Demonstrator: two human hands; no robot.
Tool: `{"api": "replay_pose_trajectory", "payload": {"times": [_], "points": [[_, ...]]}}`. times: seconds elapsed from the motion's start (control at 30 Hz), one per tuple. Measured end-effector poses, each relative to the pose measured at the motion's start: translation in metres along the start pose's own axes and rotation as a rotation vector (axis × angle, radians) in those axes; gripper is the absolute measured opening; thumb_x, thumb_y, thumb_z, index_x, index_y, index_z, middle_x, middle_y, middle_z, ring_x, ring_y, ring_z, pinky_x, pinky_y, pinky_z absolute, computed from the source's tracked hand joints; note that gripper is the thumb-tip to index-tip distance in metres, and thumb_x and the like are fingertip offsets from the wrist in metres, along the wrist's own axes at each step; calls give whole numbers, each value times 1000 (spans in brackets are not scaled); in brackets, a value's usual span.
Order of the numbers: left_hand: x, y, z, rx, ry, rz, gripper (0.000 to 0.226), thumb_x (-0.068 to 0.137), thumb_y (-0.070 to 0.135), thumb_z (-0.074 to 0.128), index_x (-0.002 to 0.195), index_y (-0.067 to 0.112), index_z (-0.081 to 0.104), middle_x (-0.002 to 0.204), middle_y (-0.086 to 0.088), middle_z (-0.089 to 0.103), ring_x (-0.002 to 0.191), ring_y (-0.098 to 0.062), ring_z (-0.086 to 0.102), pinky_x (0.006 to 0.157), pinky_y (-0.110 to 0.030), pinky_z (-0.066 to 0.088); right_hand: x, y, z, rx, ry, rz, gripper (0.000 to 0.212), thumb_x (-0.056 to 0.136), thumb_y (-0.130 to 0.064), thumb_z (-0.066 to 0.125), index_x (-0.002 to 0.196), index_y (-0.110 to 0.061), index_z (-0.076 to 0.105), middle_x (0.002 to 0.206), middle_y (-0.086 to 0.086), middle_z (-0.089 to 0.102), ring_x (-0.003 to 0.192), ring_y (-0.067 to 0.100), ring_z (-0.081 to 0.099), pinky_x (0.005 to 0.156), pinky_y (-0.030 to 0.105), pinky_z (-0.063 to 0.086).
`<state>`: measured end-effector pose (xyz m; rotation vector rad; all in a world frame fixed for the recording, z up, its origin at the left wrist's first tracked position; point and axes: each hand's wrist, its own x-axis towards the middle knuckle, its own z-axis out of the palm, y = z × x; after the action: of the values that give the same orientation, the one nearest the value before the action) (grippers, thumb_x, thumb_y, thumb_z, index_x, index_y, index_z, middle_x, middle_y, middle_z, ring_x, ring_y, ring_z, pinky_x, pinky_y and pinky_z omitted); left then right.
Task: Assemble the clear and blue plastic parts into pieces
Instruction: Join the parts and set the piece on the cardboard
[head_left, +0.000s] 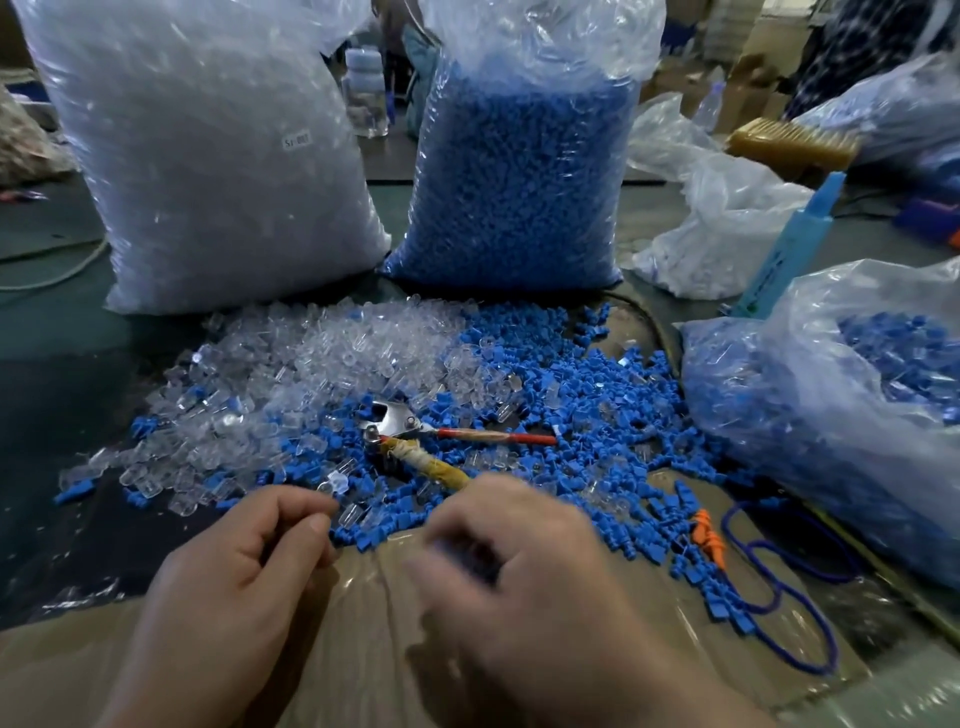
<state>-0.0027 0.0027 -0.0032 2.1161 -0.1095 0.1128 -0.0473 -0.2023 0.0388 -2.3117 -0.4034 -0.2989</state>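
A heap of loose clear parts (291, 384) lies on the table, merging on its right into a heap of blue parts (587, 410). My left hand (244, 566) is at the near edge of the heaps with its fingers curled, and a clear part (334, 483) sticks out at the tips of its thumb and index finger. My right hand (524, 561) is blurred by motion just to the right of it, fingers curled downward. A bluish shade shows under those fingers, but what they hold is hidden.
Pliers (415, 436) with taped handles lie in the heap. Behind stand a big bag of clear parts (208, 156) and a bag of blue parts (519, 182). A bag of mixed parts (831, 415), a blue cord (779, 587) and an orange piece (707, 535) lie right.
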Motion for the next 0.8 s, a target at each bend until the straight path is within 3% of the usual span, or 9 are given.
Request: {"api": "replay_pose_trajectory", "payload": {"times": [0.07,0.17,0.27,0.37,0.53,0.6,0.7,0.73,0.8], "points": [[1,-5,-1,22,-15,6,17,84,53,53,97,56,63,77,22,71,68,6,65,60,-27,54,7,11,-36,36,191,97,21,82,-51,57,77,-30,60,77,-14,58,67,6,55,56,16,45],[4,-17,-4,70,-2,-14,41,81,81,44,106,54,64,81,23,72,66,4,66,50,-19,53,19,36,-111,-286,535,85,18,85,-44,64,77,-28,66,69,-14,61,65,6,58,56,15,42],[5,-40,-7,88,-10,-39,64,77,90,38,117,48,64,86,21,73,67,4,67,46,-22,54,30,78,-184,-631,696,244,33,85,-54,56,83,-23,66,75,-10,62,69,10,58,63,33,48],[5,-56,-7,109,-15,-37,65,77,90,40,121,47,63,89,20,73,69,4,67,47,-25,56,34,129,-230,-923,635,517,51,77,-64,40,86,-20,65,82,8,63,79,31,58,71,48,54],[1,-28,-7,163,2,-86,61,75,91,36,111,51,64,85,28,71,67,11,64,52,-17,53,34,170,-245,-1117,343,849,72,69,-78,28,111,-30,63,108,13,56,96,38,56,79,53,54],[-3,-15,-6,152,16,-66,43,80,82,44,106,54,64,81,29,70,66,11,64,60,-21,55,25,176,-239,-1112,393,800,70,72,-80,27,112,-34,61,115,9,54,100,39,57,81,54,53],[-5,-6,-2,137,24,-41,20,83,58,51,98,55,64,75,26,71,67,9,64,61,-11,49,-4,169,-225,-1117,520,436,39,85,-71,33,110,-47,52,107,-9,50,99,27,55,80,53,51],[-5,-5,-1,142,29,-33,15,86,50,55,96,54,64,74,26,70,67,9,64,61,-7,46,-12,161,-214,-1015,551,315,26,88,-67,34,109,-57,47,104,-17,47,98,19,53,80,49,49],[-6,-2,0,151,25,-29,17,88,39,60,95,54,63,74,27,70,70,9,63,62,-9,46,-48,135,-181,-856,482,181,26,88,-68,35,113,-62,39,110,-30,44,100,1,48,85,36,42]]}}
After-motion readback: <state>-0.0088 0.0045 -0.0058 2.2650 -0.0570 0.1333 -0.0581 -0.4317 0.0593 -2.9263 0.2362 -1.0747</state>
